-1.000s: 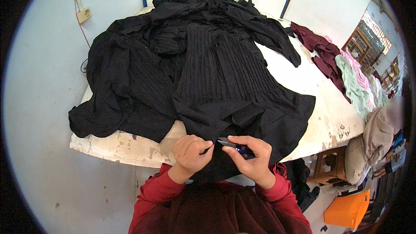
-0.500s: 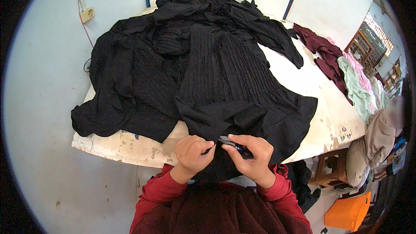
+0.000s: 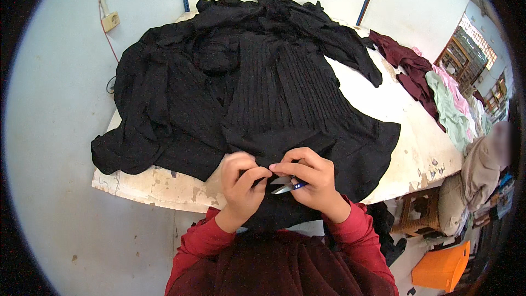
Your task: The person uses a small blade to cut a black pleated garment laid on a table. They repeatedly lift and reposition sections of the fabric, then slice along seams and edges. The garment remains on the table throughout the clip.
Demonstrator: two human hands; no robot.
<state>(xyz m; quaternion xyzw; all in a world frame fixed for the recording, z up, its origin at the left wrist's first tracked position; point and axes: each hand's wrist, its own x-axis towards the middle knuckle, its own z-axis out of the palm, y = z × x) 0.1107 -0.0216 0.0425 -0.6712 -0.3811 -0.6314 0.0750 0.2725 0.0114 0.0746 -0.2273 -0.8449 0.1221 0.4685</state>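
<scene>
A black pleated garment [image 3: 274, 87] spreads over the table, its near part hanging past the front edge toward me. My left hand [image 3: 241, 183] is closed at that near part, thumb and forefinger pinching the black cloth or a thread on it; which, I cannot tell. Close beside it, fingertips almost meeting, my right hand [image 3: 309, 178] holds small thread snips [image 3: 285, 188] with blue handles in its palm. The blades point left, apart from each other. The right thumb and forefinger also pinch at the cloth, and what lies between them is too small to make out.
The pale worn tabletop [image 3: 378, 98] carries maroon cloth [image 3: 408, 66] and pale green cloth [image 3: 448, 104] at the right. Below that stand a brown stool [image 3: 416, 208] and an orange container [image 3: 441, 267]. Another person [image 3: 479, 170] sits at the far right. A wall socket [image 3: 111, 21] is at left.
The snips have turned back into my right palm, blades now lower and pointing left. My right fingers have risen to meet the left ones, and my left fist has loosened into a pinch.
</scene>
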